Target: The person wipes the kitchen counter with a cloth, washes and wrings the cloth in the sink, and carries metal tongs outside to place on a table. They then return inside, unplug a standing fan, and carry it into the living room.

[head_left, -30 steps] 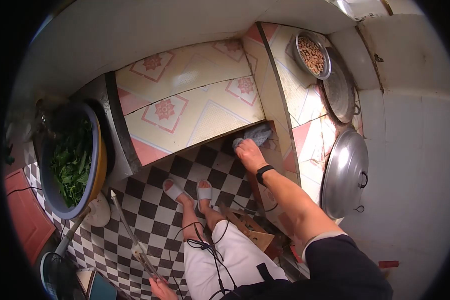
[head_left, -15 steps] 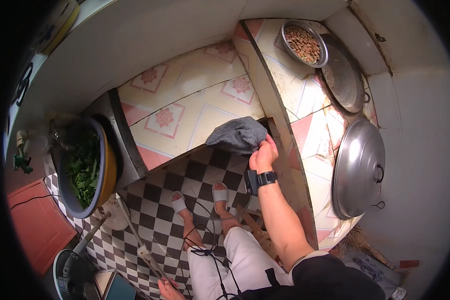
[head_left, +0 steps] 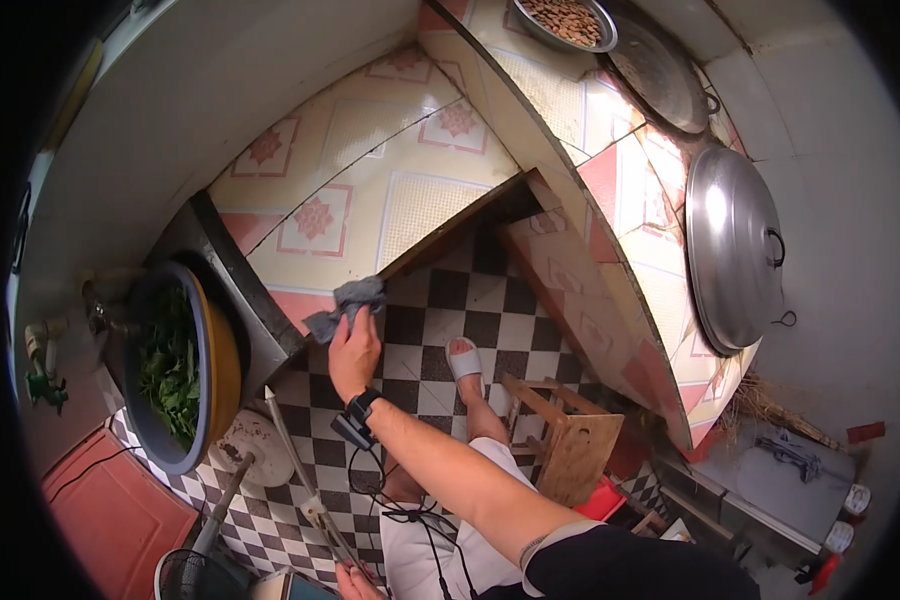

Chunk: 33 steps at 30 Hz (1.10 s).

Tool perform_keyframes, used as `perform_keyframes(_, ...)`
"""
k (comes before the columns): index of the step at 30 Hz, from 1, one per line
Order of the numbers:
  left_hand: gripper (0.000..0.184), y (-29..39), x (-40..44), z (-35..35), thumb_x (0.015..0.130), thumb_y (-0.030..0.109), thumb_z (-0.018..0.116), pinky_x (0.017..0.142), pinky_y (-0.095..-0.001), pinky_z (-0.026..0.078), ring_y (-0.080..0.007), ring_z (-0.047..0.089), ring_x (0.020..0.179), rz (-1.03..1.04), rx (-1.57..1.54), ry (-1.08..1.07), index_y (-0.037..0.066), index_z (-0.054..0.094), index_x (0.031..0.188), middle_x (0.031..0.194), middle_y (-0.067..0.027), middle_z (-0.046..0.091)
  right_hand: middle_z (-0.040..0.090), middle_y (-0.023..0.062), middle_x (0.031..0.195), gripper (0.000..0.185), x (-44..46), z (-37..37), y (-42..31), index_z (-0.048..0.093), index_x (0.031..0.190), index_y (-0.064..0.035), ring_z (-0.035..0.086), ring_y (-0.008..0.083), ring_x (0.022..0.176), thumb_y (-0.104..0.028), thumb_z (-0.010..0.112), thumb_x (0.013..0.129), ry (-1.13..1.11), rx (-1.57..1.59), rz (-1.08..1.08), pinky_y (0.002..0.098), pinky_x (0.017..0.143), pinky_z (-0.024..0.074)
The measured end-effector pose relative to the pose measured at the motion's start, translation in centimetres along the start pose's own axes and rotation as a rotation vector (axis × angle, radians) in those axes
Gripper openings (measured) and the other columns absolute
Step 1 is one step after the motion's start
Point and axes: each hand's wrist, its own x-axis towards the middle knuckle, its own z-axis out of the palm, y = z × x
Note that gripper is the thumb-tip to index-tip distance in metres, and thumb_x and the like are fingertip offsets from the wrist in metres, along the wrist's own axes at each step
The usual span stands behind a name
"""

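Closest, at the bottom edge, has the left hand [head_left: 358,582] by the lower end of a long, thin, pale pole [head_left: 289,436]; cannot tell, with the frame cutting in, whether gripping or merely touching. Wears white shorts [head_left: 402,548], with a looped black cord [head_left: 410,516] across. Reaches left with the right hand [head_left: 358,358], a dark watch [head_left: 360,408] on the wrist, the grip narrow and pinching a crumpled grey fabric cloth [head_left: 357,298]. Holds the cloth at the front edge of a cream-and-pink tiled worktop [head_left: 370,225], near the left corner. Below, stands in a white open-toed sandal [head_left: 464,357] on a black-and-white chequered floor [head_left: 450,290], beside a brown wooden stool [head_left: 577,455]. To the left, a round yellow-and-blue-grey basin [head_left: 224,365] with green leaves [head_left: 170,385] inside. Farthest, on a higher tiled worktop [head_left: 658,270], a domed silver lid [head_left: 730,245], a dull grey pan [head_left: 660,75] and a silver metal bowl [head_left: 611,32] of small brown pieces [head_left: 565,20].

Could snag the cloth on the tile edge, or drop it through too loose a pinch. Could catch the cord on the pole by turning, or jolt the basin by swinging the pole.

Count: two hands; one each of cloth, pole, watch, stool, basin, lid, pan and bowl; one sandal in view; leaves and brown pieces, too many to number.
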Motion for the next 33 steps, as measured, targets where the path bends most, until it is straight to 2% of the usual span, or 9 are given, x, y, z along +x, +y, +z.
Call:
perform_keyframes(4, 0.033, -2.5, 0.9, -1.2, 0.104, 0.023, 0.045, 0.085, -0.0438, 0.046, -0.0345, 0.058, 0.089, -0.053, 0.045, 0.060, -0.005, 0.061, 0.113, 0.098, -0.0204, 0.065, 0.069, 0.0262, 0.108, 0.046, -8.2, -3.0, 1.6, 0.060, 0.132, 0.0004, 0.064, 0.0473, 0.103, -0.016, 0.067, 0.090, -0.596, 0.123, 0.011, 0.0468, 0.088, 0.0529)
perform_keyframes(8, 0.035, -0.3, 0.6, -3.1, 0.103, 0.021, 0.046, 0.092, -0.0464, 0.045, -0.0396, 0.060, 0.099, 0.067, 0.028, 0.112, -0.006, 0.060, 0.120, 0.104, -0.0247, 0.064, 0.072, 0.0230, 0.108, 0.043, -9.9, -7.3, 5.1, 0.063, 0.124, 0.0046, 0.072, 0.0318, 0.098, -0.017, 0.066, 0.087, -0.961, 0.076, 0.440, 0.0382, 0.086, 0.0544)
perform_keyframes(11, 0.043, -3.6, 0.3, -3.7, 0.105, 0.026, 0.044, 0.100, -0.0463, 0.041, -0.0396, 0.056, 0.113, -0.144, 0.019, -0.057, -0.003, 0.059, 0.132, 0.126, -0.0273, 0.061, 0.072, 0.0098, 0.104, 0.039, -9.5, -9.0, 7.5, 0.063, 0.124, 0.0049, 0.068, 0.0168, 0.094, -0.015, 0.061, 0.091, -0.792, 0.326, 0.853, 0.0333, 0.082, 0.0540)
perform_keyframes(16, 0.057, -5.7, -0.6, -3.0, 0.106, 0.043, 0.042, 0.114, -0.0502, 0.028, -0.0450, 0.047, 0.131, -0.201, 0.097, -0.011, -0.002, 0.057, 0.138, 0.138, -0.0267, 0.058, 0.069, 0.0108, 0.102, 0.028, -3.9, -0.8, 9.6, 0.058, 0.121, 0.0021, 0.069, 0.0235, 0.092, -0.009, 0.055, 0.096, -0.457, 0.699, 1.120, 0.0458, 0.078, 0.0567)
perform_keyframes(20, 0.057, -6.7, -0.3, -3.5, 0.108, 0.042, 0.040, 0.121, -0.0537, 0.014, -0.0399, 0.036, 0.145, -0.254, 0.156, -0.016, 0.000, 0.051, 0.144, 0.155, -0.0212, 0.044, 0.068, 0.0119, 0.104, 0.019, -0.7, 7.1, 4.1, 0.059, 0.112, 0.0010, 0.067, 0.0229, 0.098, -0.006, 0.058, 0.094, -0.118, 0.268, 1.069, 0.0460, 0.079, 0.0549)
perform_keyframes(23, 0.054, -11.0, -0.1, -3.0, 0.107, 0.041, 0.041, 0.121, -0.0543, 0.014, -0.0396, 0.040, 0.142, -0.110, 0.392, -0.053, 0.000, 0.053, 0.141, 0.151, -0.0222, 0.048, 0.067, 0.0111, 0.118, 0.031, -2.3, -0.6, 3.5, 0.058, 0.126, 0.0018, 0.064, 0.0228, 0.111, -0.005, 0.056, 0.096, -0.493, 1.071, 1.011, 0.0384, 0.099, 0.0511)
perform_keyframes(25, 0.053, -7.0, 0.1, -2.7, 0.106, 0.036, 0.045, 0.116, -0.0492, 0.029, -0.0426, 0.052, 0.129, -0.126, 0.160, -0.010, -0.006, 0.053, 0.137, 0.141, -0.0284, 0.055, 0.067, 0.0093, 0.122, 0.036, -1.4, -8.5, 0.3, 0.057, 0.131, 0.0003, 0.064, 0.0197, 0.111, -0.002, 0.057, 0.096, -0.704, 1.019, 0.909, 0.0358, 0.099, 0.0519)
perform_keyframes(30, 0.054, -4.2, 1.6, -1.4, 0.106, 0.034, 0.045, 0.087, -0.0432, 0.047, -0.0386, 0.057, 0.093, -0.079, -0.062, 0.046, -0.013, 0.053, 0.132, 0.108, -0.0280, 0.063, 0.074, 0.0039, 0.100, 0.036, 5.0, -22.0, 1.4, 0.069, 0.120, 0.0015, 0.066, 0.0096, 0.089, -0.016, 0.069, 0.090, -0.548, 0.076, 0.460, 0.0258, 0.080, 0.0527)
perform_keyframes(33, 0.053, -1.1, 2.3, -1.2, 0.105, 0.033, 0.046, 0.088, -0.0436, 0.046, -0.0387, 0.057, 0.094, -0.212, -0.110, -0.064, -0.013, 0.054, 0.129, 0.108, -0.0299, 0.063, 0.074, 0.0206, 0.102, 0.038, 11.7, -27.1, -3.6, 0.069, 0.117, 0.0033, 0.072, 0.0266, 0.091, -0.019, 0.072, 0.086, -0.237, -0.461, -0.243, 0.0367, 0.084, 0.0549)
